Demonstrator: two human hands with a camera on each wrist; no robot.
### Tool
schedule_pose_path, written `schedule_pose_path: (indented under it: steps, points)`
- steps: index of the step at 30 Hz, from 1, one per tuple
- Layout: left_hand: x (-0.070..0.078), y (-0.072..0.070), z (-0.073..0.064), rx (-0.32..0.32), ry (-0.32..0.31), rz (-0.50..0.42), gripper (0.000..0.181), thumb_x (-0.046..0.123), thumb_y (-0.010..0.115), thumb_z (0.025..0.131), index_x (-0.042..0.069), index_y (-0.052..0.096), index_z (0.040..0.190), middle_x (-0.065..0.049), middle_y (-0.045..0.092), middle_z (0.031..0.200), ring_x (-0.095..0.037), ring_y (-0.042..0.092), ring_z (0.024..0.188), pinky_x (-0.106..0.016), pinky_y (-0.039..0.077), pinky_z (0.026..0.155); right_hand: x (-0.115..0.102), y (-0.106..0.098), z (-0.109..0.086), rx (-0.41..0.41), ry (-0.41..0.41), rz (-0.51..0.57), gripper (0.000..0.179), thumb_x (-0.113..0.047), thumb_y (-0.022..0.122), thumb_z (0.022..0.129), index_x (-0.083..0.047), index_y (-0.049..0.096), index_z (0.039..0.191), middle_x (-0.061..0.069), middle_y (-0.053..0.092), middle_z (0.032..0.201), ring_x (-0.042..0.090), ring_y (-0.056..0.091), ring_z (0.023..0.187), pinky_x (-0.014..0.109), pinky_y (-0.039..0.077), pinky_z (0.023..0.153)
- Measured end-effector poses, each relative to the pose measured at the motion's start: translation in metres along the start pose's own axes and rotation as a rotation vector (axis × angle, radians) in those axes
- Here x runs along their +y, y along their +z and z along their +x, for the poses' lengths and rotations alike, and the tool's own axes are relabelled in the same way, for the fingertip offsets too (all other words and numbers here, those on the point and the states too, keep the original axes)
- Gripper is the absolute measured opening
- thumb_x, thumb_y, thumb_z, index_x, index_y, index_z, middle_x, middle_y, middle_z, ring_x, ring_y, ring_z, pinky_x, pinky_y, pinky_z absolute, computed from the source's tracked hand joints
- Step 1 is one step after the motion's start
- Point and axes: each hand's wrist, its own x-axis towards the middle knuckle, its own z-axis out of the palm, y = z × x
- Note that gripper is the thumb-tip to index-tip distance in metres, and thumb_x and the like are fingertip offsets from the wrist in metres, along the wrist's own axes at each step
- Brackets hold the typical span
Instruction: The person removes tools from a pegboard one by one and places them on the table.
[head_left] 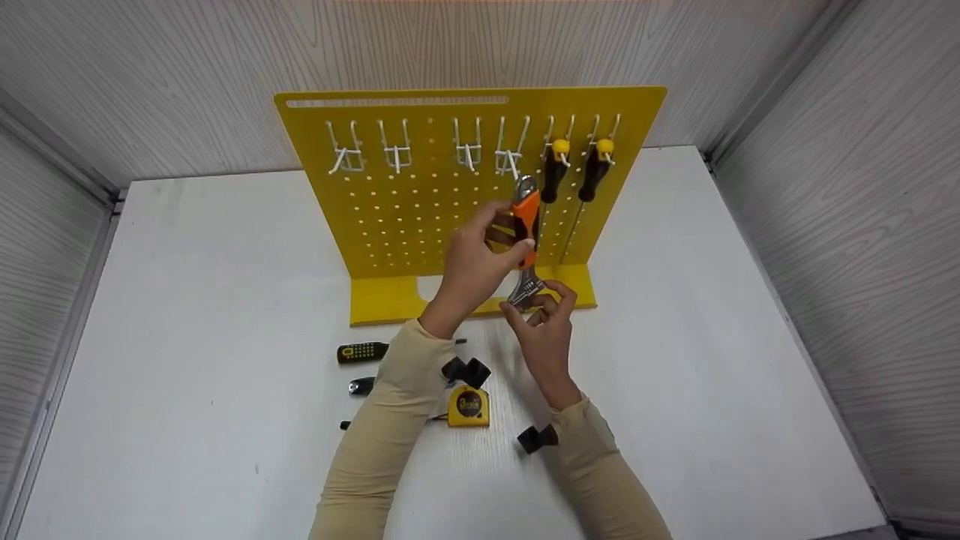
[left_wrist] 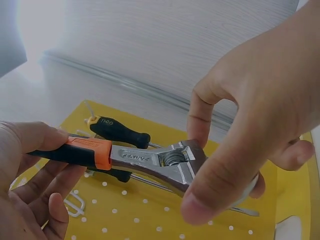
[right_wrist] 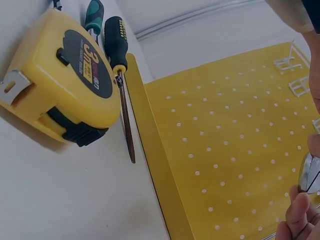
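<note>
An adjustable wrench with an orange and black handle is held upright before the yellow pegboard, its ring end near a white hook. My left hand pinches the handle between thumb and fingers. Lower down, my right hand pinches the metal head between thumb and fingers. The left wrist view shows the adjusting screw in the wrench head, with the right hand's thumb and fingers around the end. Only the fingertips and part of the head show in the right wrist view.
Two black-handled screwdrivers hang on hooks at the board's right. More white hooks line its upper left. On the white table lie a yellow tape measure, a black-and-yellow screwdriver and a green-handled tool, partly beneath the left sleeve in the head view.
</note>
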Motion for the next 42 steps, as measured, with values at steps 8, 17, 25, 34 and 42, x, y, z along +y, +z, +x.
schedule_pose_path:
  steps: [8,17,25,34,42]
  points:
    - [0.005,0.002,-0.007,-0.002,0.008,-0.027,0.042,0.015,0.072,0.085,0.007,0.059,0.124,-0.014,0.068,0.104,-0.022,0.066,0.092,-0.038,0.056,0.082,-0.002,-0.006,-0.003,0.025,0.002,-0.016,0.064,-0.026,0.078,0.081,-0.011,0.033,0.125,0.012,0.066,0.091,0.015,0.048,0.063,0.020,0.041,0.058]
    - [0.001,0.009,-0.017,0.021,0.024,-0.074,0.040,0.016,0.074,0.084,0.010,0.062,0.121,-0.011,0.070,0.105,-0.020,0.067,0.091,-0.035,0.055,0.079,0.002,-0.013,-0.007,0.048,-0.026,-0.066,0.062,-0.024,0.077,0.082,-0.011,0.037,0.127,0.012,0.067,0.095,0.016,0.053,0.067,0.023,0.045,0.062]
    - [-0.003,0.015,-0.023,0.058,0.021,-0.108,0.039,0.016,0.074,0.084,0.010,0.061,0.120,-0.009,0.069,0.104,-0.019,0.067,0.089,-0.025,0.048,0.067,0.005,-0.017,-0.010,0.089,-0.032,-0.059,0.064,-0.024,0.077,0.082,-0.011,0.036,0.129,0.012,0.064,0.099,0.018,0.053,0.069,0.019,0.046,0.064]
    - [-0.009,0.021,-0.031,0.102,0.010,-0.176,0.040,0.016,0.075,0.084,0.009,0.060,0.120,-0.011,0.067,0.107,-0.020,0.067,0.093,-0.023,0.045,0.065,0.015,-0.024,-0.010,0.173,-0.087,-0.087,0.061,-0.020,0.077,0.083,-0.012,0.043,0.133,0.012,0.064,0.101,0.013,0.052,0.066,0.022,0.047,0.061]
    - [-0.018,0.017,-0.035,0.073,-0.037,-0.213,0.040,0.017,0.074,0.085,0.009,0.058,0.121,-0.011,0.066,0.108,-0.020,0.067,0.095,-0.025,0.049,0.069,0.021,-0.030,-0.010,0.148,-0.117,-0.116,0.060,-0.018,0.079,0.080,-0.013,0.049,0.132,0.011,0.063,0.096,0.012,0.054,0.069,0.016,0.046,0.064]
